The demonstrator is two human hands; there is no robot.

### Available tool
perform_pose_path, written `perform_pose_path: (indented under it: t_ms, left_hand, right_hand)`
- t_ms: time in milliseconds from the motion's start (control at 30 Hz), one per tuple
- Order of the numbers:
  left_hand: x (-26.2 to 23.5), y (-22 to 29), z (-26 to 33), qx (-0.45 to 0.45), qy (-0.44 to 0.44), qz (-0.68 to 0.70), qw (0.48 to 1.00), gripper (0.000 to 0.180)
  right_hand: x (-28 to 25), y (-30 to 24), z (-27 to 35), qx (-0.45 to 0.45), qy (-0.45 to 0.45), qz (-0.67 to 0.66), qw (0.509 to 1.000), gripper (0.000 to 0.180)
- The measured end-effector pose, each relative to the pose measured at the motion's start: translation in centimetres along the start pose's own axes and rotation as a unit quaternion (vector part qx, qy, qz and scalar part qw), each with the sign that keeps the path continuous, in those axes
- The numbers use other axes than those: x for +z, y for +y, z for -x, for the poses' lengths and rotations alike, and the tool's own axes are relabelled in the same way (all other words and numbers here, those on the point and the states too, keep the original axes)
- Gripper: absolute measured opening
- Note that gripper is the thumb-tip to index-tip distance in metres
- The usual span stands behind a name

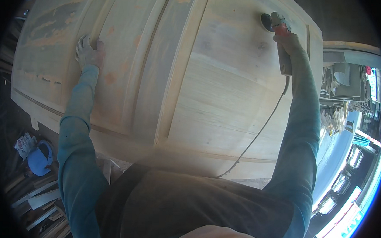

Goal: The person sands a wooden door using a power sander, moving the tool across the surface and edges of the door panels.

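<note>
A large panelled wooden piece [225,99], pale and dusty with orange-brown patches, lies flat in front of me. My right hand [290,43] is wrapped round the body of an angle grinder [281,28], red and grey. Its round dark disc [267,22] meets the far part of the right panel, or hovers just over it. From the grinder's rear end a grey cord [262,131] runs back toward my waist. Over on the left, my left hand [90,52], in a pale dusty glove, rests on a raised moulding with its fingers spread and holds nothing.
Wood offcuts [44,200] lie in a heap at lower left, near a blue jug-like container [40,158] and a white plastic bag [25,145]. Stacked boards [339,78] stand beyond the right edge. Farther right is a bright opening with parked vehicles.
</note>
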State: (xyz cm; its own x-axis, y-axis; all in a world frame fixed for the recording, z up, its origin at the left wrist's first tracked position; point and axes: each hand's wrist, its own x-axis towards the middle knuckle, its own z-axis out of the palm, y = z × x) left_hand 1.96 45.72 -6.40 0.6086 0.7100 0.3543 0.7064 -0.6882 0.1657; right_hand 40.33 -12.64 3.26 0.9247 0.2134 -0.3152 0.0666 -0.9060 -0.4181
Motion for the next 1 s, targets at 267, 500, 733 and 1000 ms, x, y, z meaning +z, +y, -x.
perform_pose_path:
  t_ms: [267,500,733,1000]
  left_hand:
    - [-0.7,0.3,0.0,0.004,-0.008,0.007,1.000,0.062]
    - [0.5,-1.1,-0.4,0.012,-0.009,0.018,1.000,0.063]
    - [0.5,-0.6,-0.5,0.003,-0.018,0.005,1.000,0.063]
    - [-0.1,-0.8,-0.3,0.020,-0.002,0.020,1.000,0.061]
  right_hand:
    - [0.7,-1.5,-5.7,-0.034,0.020,-0.011,0.999,0.049]
    - [-3.5,1.7,-9.8,0.004,0.075,0.020,0.997,0.050]
    - [-3.4,3.5,-10.3,-0.035,0.083,0.009,0.996,0.050]
    - [1.4,-7.1,-4.2,-0.084,0.016,0.073,0.994,0.047]
